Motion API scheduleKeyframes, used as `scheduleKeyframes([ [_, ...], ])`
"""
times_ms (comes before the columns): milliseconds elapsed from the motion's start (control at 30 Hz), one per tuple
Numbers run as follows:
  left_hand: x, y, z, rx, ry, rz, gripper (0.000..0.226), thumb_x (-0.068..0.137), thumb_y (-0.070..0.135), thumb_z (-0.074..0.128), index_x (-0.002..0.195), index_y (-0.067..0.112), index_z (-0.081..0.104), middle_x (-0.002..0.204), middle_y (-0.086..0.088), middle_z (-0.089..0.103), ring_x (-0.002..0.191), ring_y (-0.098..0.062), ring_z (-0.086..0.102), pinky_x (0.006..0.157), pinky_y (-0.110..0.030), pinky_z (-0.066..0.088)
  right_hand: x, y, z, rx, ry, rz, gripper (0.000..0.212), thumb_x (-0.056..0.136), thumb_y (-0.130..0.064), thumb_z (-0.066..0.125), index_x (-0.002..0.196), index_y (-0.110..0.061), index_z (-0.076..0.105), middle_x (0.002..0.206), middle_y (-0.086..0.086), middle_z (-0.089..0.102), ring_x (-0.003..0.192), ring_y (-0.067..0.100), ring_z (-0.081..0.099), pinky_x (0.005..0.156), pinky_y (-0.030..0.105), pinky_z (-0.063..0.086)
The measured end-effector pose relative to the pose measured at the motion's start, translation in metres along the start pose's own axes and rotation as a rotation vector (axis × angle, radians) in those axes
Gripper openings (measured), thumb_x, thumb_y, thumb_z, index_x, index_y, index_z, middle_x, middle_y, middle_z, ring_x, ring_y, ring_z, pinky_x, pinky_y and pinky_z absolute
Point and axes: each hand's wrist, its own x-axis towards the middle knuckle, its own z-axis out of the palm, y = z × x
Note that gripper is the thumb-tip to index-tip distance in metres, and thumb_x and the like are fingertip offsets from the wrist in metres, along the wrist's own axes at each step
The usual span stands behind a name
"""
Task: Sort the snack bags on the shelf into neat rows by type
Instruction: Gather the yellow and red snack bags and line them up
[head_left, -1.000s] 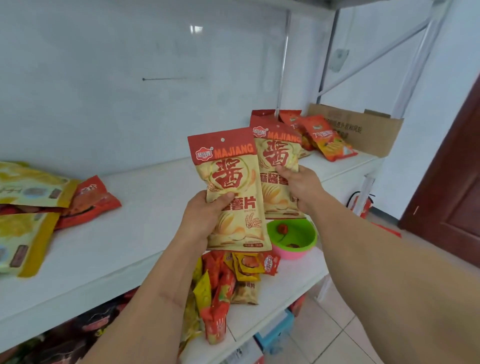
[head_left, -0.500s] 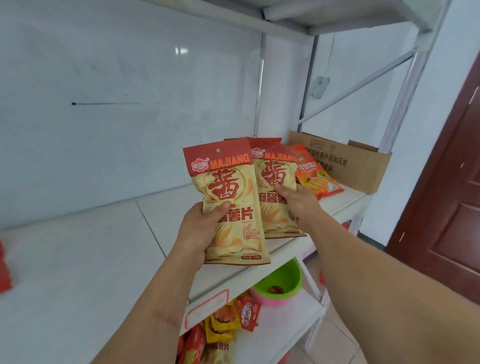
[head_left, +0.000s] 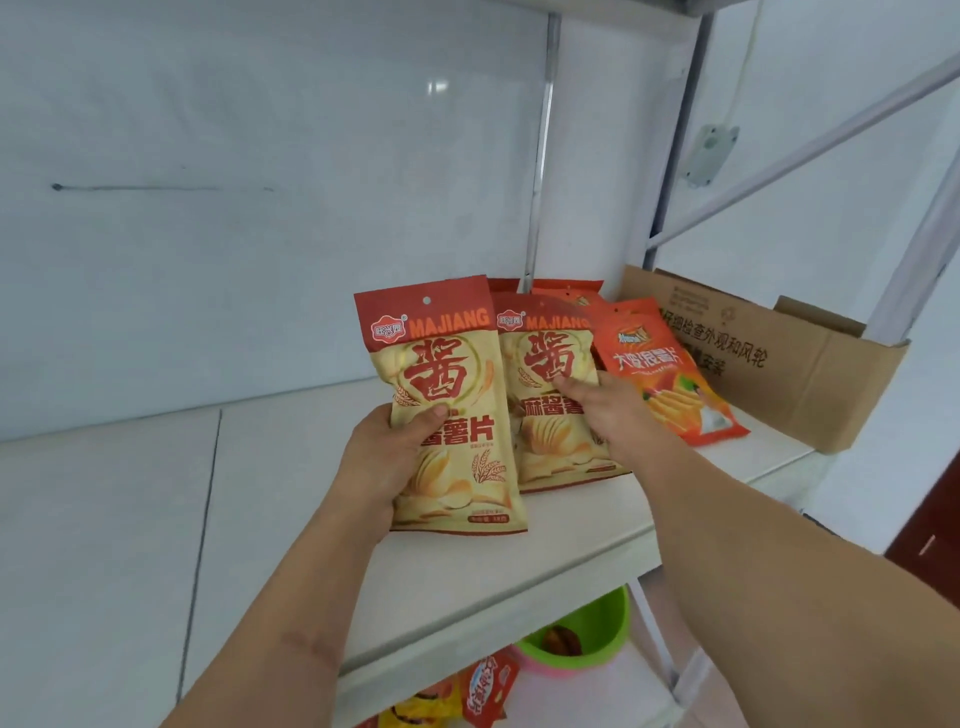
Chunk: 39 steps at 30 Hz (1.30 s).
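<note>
Head view: I see a white shelf (head_left: 519, 561) against a pale wall, with a cardboard box (head_left: 779, 374) at its right end. My left hand (head_left: 384, 462) grips one cream "MAJIANG" bag (head_left: 447, 405); my right hand (head_left: 597, 405) presses on a second MAJIANG bag (head_left: 545, 395) beside an orange bag (head_left: 670, 379).

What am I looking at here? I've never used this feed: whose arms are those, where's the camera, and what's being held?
No machine: a person's bare arms, filmed by a camera on their head looking forward and down. The left hand grips a cream-and-red MAJIANG chip bag. The right hand holds a matching second MAJIANG bag beside it. Both are over the white shelf board. An orange chip bag leans next to a brown cardboard box. Lower down sits a green bowl.
</note>
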Motion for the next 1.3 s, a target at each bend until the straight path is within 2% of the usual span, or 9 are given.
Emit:
scheduleKeyframes([
  [167, 0.005, -0.003, 0.055, -0.015, 0.136, -0.008, 0.028, 0.089, 0.030, 0.073, 0.111, 0.015, 0.068, 0.096, 0.000, 0.079, 0.087, -0.022, 0.077, 0.086, -0.047, 0.060, 0.041, 0.011, -0.022, -0.046, -0.147, 0.003, 0.022, 0.084, -0.033, 0.078, 0.100, -0.021, 0.071, 0.096, 0.000, 0.076, 0.087, 0.021, 0.073, 0.083, 0.040, 0.060],
  [333, 0.006, -0.009, 0.095, 0.026, 0.260, -0.027, 0.026, 0.089, 0.033, 0.073, 0.109, 0.016, 0.069, 0.096, 0.000, 0.079, 0.087, -0.024, 0.076, 0.086, -0.049, 0.059, 0.055, 0.022, -0.028, 0.032, -0.244, -0.032, 0.017, 0.087, -0.027, 0.075, 0.100, -0.020, 0.068, 0.089, -0.004, 0.073, 0.075, 0.010, 0.070, 0.053, 0.019, 0.054],
  [433, 0.004, -0.012, 0.110, 0.046, 0.292, -0.035, 0.026, 0.090, 0.032, 0.072, 0.110, 0.015, 0.069, 0.096, -0.001, 0.079, 0.087, -0.025, 0.077, 0.086, -0.050, 0.059, 0.059, 0.026, -0.030, 0.023, -0.247, -0.050, 0.016, 0.089, -0.036, 0.071, 0.097, -0.023, 0.065, 0.095, -0.003, 0.073, 0.079, 0.012, 0.070, 0.062, 0.024, 0.055],
  [567, 0.003, -0.015, 0.123, 0.068, 0.306, -0.056, 0.027, 0.090, 0.032, 0.072, 0.110, 0.013, 0.068, 0.097, -0.002, 0.079, 0.087, -0.026, 0.076, 0.086, -0.050, 0.059, 0.062, 0.029, -0.036, -0.138, -0.188, -0.127, 0.039, 0.096, -0.058, 0.048, 0.098, -0.020, 0.060, 0.097, 0.000, 0.066, 0.085, 0.017, 0.061, 0.080, 0.036, 0.050],
  [800, 0.006, -0.029, 0.162, 0.172, 0.361, -0.068, 0.025, 0.091, 0.036, 0.069, 0.107, 0.017, 0.066, 0.097, 0.001, 0.078, 0.088, -0.024, 0.075, 0.084, -0.049, 0.060, 0.047, 0.035, -0.052, -0.146, -0.166, -0.192, 0.063, 0.098, -0.065, 0.026, 0.102, -0.017, 0.067, 0.102, -0.001, 0.067, 0.095, 0.018, 0.060, 0.081, 0.034, 0.044],
  [867, 0.009, -0.033, 0.170, 0.289, 0.439, -0.039, 0.025, 0.089, 0.044, 0.067, 0.101, 0.021, 0.064, 0.098, 0.003, 0.074, 0.088, -0.020, 0.072, 0.083, -0.046, 0.060, 0.040, 0.037, -0.056, -0.154, -0.195, -0.228, 0.058, 0.100, -0.063, 0.026, 0.112, -0.021, 0.065, 0.105, -0.008, 0.064, 0.097, 0.012, 0.057, 0.082, 0.031, 0.040],
  [1000, 0.015, -0.045, 0.181, 0.340, 0.503, 0.000, 0.057, 0.064, 0.072, 0.060, 0.101, 0.028, 0.063, 0.107, 0.001, 0.068, 0.093, -0.022, 0.069, 0.083, -0.046, 0.059, 0.035, 0.043, -0.061, -0.168, -0.290, -0.298, 0.037, 0.101, -0.058, 0.034, 0.120, -0.036, 0.057, 0.101, -0.021, 0.060, 0.095, 0.004, 0.056, 0.080, 0.024, 0.041],
  [1133, 0.020, -0.049, 0.189, 0.325, 0.527, 0.013, 0.027, 0.091, 0.044, 0.066, 0.101, 0.020, 0.058, 0.095, 0.006, 0.068, 0.083, -0.012, 0.066, 0.071, -0.033, 0.056, 0.042, 0.047, -0.056, -0.227, -0.300, -0.290, 0.048, 0.099, -0.057, 0.041, 0.134, -0.027, 0.056, 0.123, -0.004, 0.065, 0.114, 0.019, 0.060, 0.085, 0.027, 0.042],
  [1300, 0.027, -0.051, 0.193, 0.380, 0.560, 0.045, 0.027, 0.092, 0.040, 0.067, 0.104, 0.017, 0.058, 0.094, 0.005, 0.067, 0.085, -0.013, 0.065, 0.073, -0.035, 0.055, 0.052, 0.050, -0.053, -0.285, -0.257, -0.282, 0.054, 0.097, -0.058, 0.044, 0.134, -0.020, 0.055, 0.126, 0.004, 0.066, 0.116, 0.026, 0.060, 0.093, 0.035, 0.048],
])
